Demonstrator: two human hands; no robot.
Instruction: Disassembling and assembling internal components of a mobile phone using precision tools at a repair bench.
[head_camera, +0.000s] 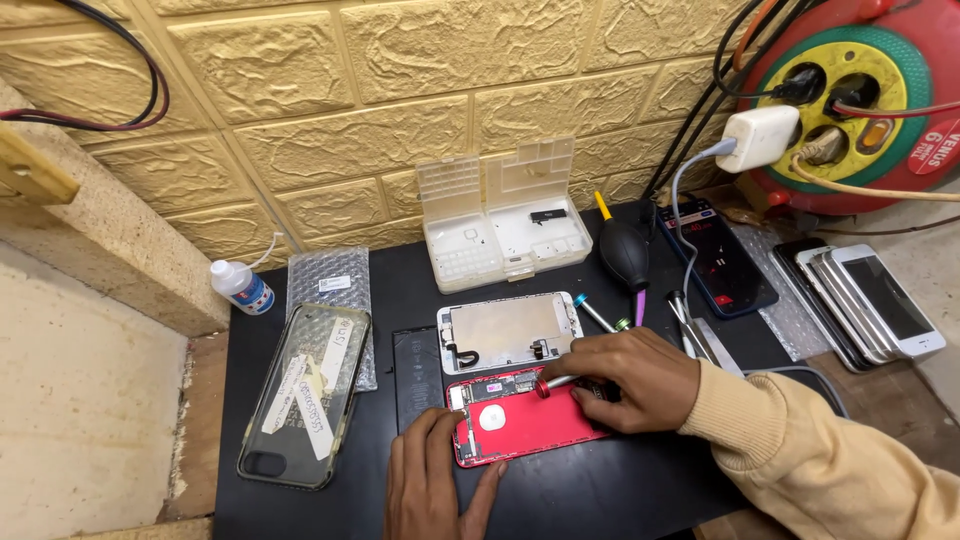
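Note:
An opened red phone body (520, 420) lies on a black mat (620, 490), its detached screen panel (508, 332) face down just behind it. My right hand (625, 378) is shut on a screwdriver (556, 382) with a red collar, its tip at the phone's upper edge. My left hand (430, 485) rests flat on the mat, fingers touching the phone's lower left corner. A black battery (416, 375) lies left of the phone.
A white parts organiser (500, 225) stands open at the back. A clear case on bubble wrap (305, 395) and a small bottle (243, 287) lie left. A black dust blower (624, 252), another screwdriver (597, 315), tweezers (693, 330), a charging phone (718, 262), stacked phones (870, 300) and a cable reel (850, 90) lie right.

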